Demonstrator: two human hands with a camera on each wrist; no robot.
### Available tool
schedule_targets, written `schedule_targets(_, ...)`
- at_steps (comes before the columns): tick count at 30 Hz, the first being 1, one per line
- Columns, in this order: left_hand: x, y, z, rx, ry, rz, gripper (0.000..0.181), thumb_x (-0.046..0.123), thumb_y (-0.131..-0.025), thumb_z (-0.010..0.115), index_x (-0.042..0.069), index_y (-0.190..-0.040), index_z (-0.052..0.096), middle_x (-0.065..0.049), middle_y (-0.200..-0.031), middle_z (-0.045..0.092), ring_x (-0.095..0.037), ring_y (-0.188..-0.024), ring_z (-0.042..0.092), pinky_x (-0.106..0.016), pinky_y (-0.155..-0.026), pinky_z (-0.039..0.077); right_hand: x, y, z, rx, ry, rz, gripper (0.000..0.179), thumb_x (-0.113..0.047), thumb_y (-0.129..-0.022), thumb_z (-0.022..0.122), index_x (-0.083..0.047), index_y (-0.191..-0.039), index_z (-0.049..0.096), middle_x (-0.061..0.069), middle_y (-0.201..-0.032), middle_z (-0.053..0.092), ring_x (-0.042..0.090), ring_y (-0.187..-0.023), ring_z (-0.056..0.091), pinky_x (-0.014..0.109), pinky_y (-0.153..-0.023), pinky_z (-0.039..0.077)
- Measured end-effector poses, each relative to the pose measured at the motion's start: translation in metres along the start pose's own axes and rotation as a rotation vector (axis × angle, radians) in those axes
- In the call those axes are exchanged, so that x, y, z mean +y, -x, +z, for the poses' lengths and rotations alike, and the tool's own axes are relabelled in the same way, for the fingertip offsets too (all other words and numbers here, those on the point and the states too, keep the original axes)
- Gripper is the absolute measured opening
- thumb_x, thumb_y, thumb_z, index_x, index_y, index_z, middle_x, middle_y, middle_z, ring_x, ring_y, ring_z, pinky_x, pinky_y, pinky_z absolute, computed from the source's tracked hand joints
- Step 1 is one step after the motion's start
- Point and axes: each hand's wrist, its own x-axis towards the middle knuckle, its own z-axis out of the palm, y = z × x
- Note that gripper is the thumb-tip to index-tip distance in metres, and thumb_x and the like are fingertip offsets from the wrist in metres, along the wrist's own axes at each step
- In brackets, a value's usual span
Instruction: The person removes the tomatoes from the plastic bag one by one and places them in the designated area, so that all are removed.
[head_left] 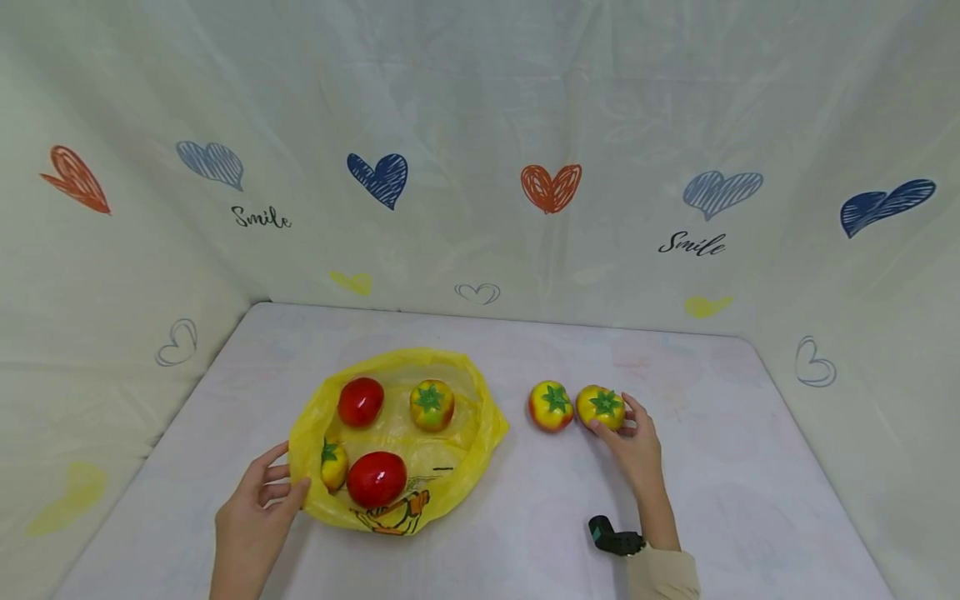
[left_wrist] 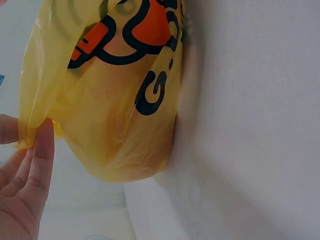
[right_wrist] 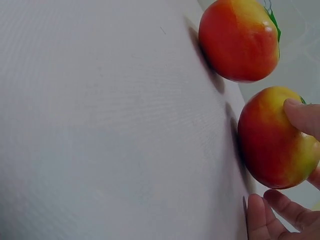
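My left hand (head_left: 258, 512) pinches the rim of an open yellow plastic bag (head_left: 487, 450) at its left side. In the left wrist view, the bag's wall (left_wrist: 115, 140) hangs between thumb and fingers. Inside lie two glossy red fruits (head_left: 361, 402), a yellow-green toy tomato (head_left: 432, 406) with a green star-shaped top, and a smaller yellow one (head_left: 333, 467). To the right of the bag, my right hand (head_left: 636, 446) grips a yellow-and-red toy tomato (head_left: 600, 407), thumb on its near side and fingers around the right. Its reddish underside shows in the right wrist view, close over the table.
Just left of the gripped tomato sits another yellow-and-red toy tomato (head_left: 551, 407). All of this is on a pale table (head_left: 517, 525). A whitish curtain (head_left: 465, 100) printed with hearts encloses the back and sides. A black wrist camera (head_left: 617, 537) is strapped to my right wrist.
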Motion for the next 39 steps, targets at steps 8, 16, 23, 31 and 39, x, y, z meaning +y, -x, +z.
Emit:
schedule_targets(8,0.006,0.004,-0.001,0.016,-0.026,-0.012,0.059,0.019,-0.085,0.068,0.017,-0.138,0.041,-0.013,-0.114,0.057,-0.017,-0.086,0.061,-0.033,-0.062,0.058,0.005,0.001,0.000,-0.013,-0.017,0.029,0.082,-0.038,-0.084,0.067,-0.010,-0.146,0.022,0.022,-0.130,0.038,0.035,-0.114,0.045,0.048,-0.097,0.046)
schedule_targets(16,0.015,0.010,-0.005,0.031,-0.009,0.022,0.056,0.011,-0.084,0.068,0.012,-0.135,0.045,-0.019,-0.111,0.059,-0.024,-0.086,0.062,-0.032,-0.061,0.058,0.006,0.015,-0.001,-0.032,-0.070,0.070,0.089,-0.036,-0.082,0.069,-0.009,-0.148,0.016,0.021,-0.133,0.040,0.032,-0.118,0.043,0.047,-0.103,0.042)
schedule_targets(23,-0.004,-0.002,0.002,0.013,-0.007,0.012,0.060,0.021,-0.084,0.069,0.018,-0.138,0.042,-0.015,-0.114,0.057,-0.019,-0.087,0.060,-0.033,-0.063,0.058,0.006,0.033,0.000,-0.036,-0.122,0.124,0.088,-0.032,-0.084,0.068,-0.010,-0.149,0.013,0.020,-0.135,0.039,0.032,-0.120,0.043,0.047,-0.104,0.040)
schedule_targets(31,-0.047,-0.027,0.021,0.042,-0.051,0.033,0.064,0.034,-0.084,0.068,0.034,-0.140,0.037,-0.007,-0.116,0.058,-0.013,-0.087,0.059,-0.020,-0.065,0.056,0.006,0.049,0.005,-0.043,-0.108,0.127,0.080,-0.033,-0.084,0.067,-0.011,-0.146,0.021,0.017,-0.133,0.042,0.031,-0.118,0.046,0.047,-0.103,0.041)
schedule_targets(39,-0.001,-0.001,0.004,0.048,0.002,0.064,0.058,0.020,-0.083,0.071,0.016,-0.135,0.046,-0.015,-0.108,0.058,-0.019,-0.083,0.059,-0.028,-0.056,0.057,-0.001,0.064,0.015,-0.043,-0.096,0.079,0.067,-0.029,-0.083,0.069,-0.010,-0.138,0.038,0.017,-0.129,0.050,0.029,-0.114,0.050,0.044,-0.101,0.044)
